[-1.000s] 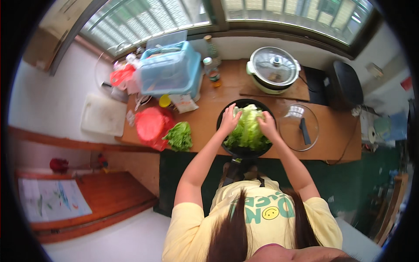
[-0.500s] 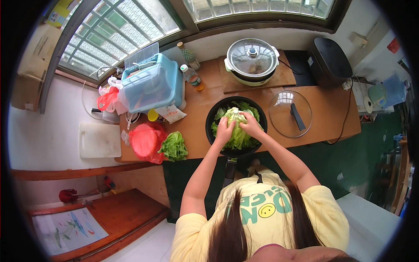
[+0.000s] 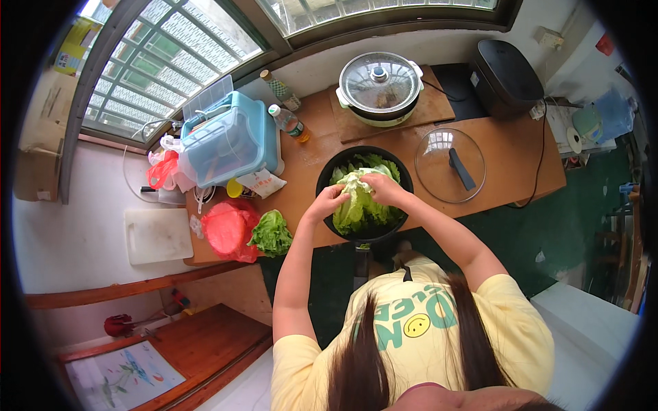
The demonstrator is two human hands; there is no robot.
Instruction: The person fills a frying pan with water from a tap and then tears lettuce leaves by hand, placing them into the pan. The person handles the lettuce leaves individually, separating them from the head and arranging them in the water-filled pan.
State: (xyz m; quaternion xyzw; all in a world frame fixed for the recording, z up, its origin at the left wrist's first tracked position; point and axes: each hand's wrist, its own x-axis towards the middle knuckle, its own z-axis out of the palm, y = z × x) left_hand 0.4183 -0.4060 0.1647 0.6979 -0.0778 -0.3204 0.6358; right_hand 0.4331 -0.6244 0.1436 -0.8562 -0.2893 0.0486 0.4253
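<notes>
A black pan [image 3: 329, 179] sits on the wooden counter [image 3: 510, 161], filled with green lettuce leaves [image 3: 373, 218]. Over the pan I hold a pale green lettuce head [image 3: 354, 188] between both hands. My left hand [image 3: 328, 202] grips its left side and my right hand [image 3: 381, 186] grips its top right. More lettuce [image 3: 271, 233] lies on the counter to the left, beside a red plastic bag [image 3: 227, 229].
A glass lid [image 3: 449, 164] lies right of the pan. Behind stand a lidded cooker [image 3: 378, 83], two bottles [image 3: 288, 122], a blue plastic box [image 3: 227, 140] and a black appliance [image 3: 506, 77]. A white cutting board [image 3: 157, 235] lies far left.
The view has shifted, so the counter sits lower and more central. My hands stay on the lettuce over the pan, now closer together on a smaller head.
</notes>
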